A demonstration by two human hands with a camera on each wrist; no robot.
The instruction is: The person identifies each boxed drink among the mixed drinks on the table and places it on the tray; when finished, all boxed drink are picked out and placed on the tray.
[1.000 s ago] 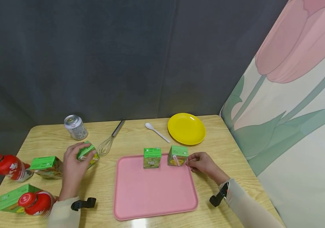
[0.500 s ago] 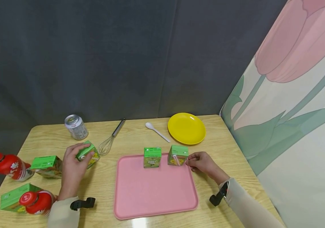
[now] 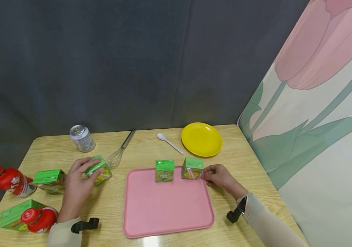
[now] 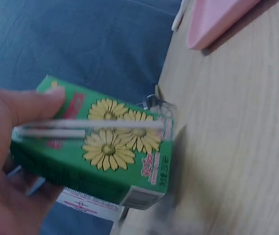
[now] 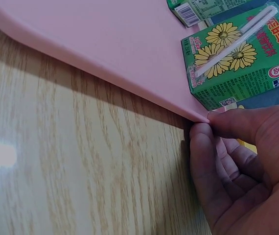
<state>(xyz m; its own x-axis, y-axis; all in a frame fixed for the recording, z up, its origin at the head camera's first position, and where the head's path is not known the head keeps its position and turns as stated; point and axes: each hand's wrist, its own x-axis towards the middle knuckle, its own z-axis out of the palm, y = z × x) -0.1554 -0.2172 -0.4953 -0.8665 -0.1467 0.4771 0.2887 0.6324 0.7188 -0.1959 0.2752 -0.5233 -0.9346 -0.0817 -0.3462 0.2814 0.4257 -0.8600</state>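
My left hand [image 3: 78, 181] grips a green drink carton [image 4: 122, 132] between thumb and fingers, left of the pink tray [image 3: 166, 209]. The carton has yellow daisies and a wrapped straw on its side; its lower end is close over the tabletop in the left wrist view. At the tray's far right corner, my right hand [image 3: 220, 176] pinches the rim between thumb and index finger. Two more green cartons stand along the tray's far edge: a left carton [image 3: 164, 171] and a right carton [image 5: 242, 56] with daisies and a straw, close beside my right fingertips.
Left on the table are two red-capped bottles, one farther [image 3: 13, 181] and one nearer [image 3: 41, 219], with two green cartons, one upright [image 3: 50, 180] and one nearer [image 3: 15, 214]. A can [image 3: 83, 139], whisk [image 3: 118, 152], white spoon [image 3: 169, 142] and yellow plate [image 3: 201, 139] line the back.
My left hand has shifted the carton slightly right and toward the near side, swinging its wrist left. The right hand stays on the tray's rim.
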